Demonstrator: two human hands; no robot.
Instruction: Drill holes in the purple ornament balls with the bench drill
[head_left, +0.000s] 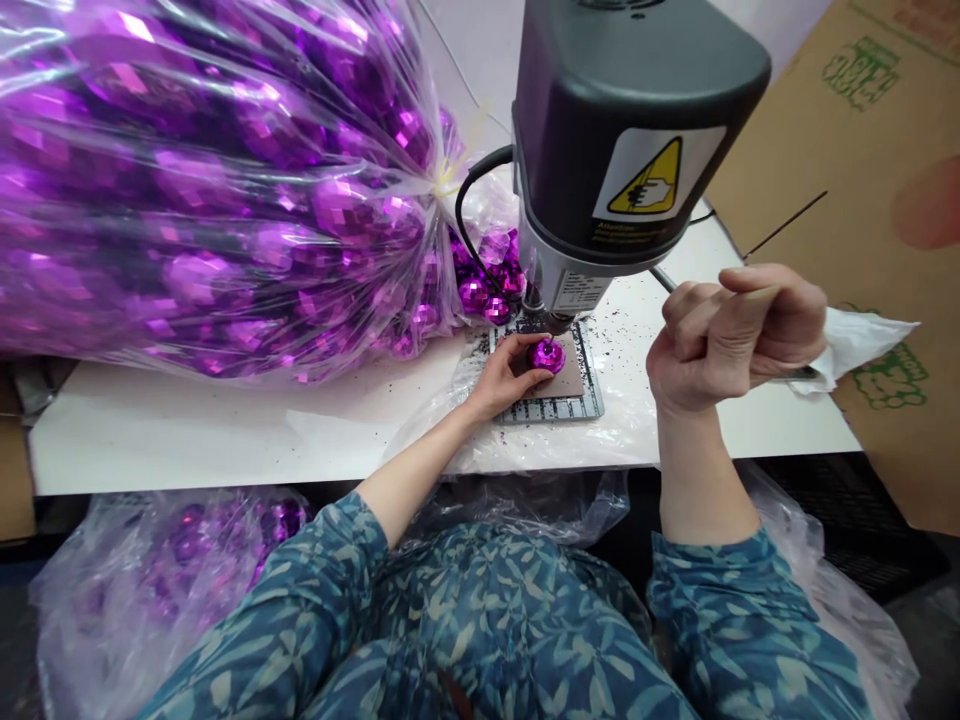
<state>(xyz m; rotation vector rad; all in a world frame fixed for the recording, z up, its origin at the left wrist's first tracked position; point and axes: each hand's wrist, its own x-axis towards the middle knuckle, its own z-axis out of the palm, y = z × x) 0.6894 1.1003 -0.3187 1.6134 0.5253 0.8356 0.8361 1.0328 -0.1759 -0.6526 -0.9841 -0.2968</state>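
Observation:
Thumb and fingers of my left hand (506, 378) close around a small shiny purple mirror ball (547, 355). The ball sits on a brown board (566, 375) over the slotted grey base plate (592, 400), directly under the chuck of a black bench drill press (637, 110). At the right of the machine, my right hand (731, 340) is raised and curled round its feed lever (661, 279). Most of that lever is hidden by the fingers. White wrapping (862, 345) sticks out beyond the hand, beside a short dark bar end.
A large clear bag (225, 200) of purple mirror balls fills the left. Loose purple balls (487, 285) lie behind the base. Dark chips dot the white table (225, 430). A cardboard box (840, 120) stands right, and another plastic bag (172, 570) of balls sits below the table.

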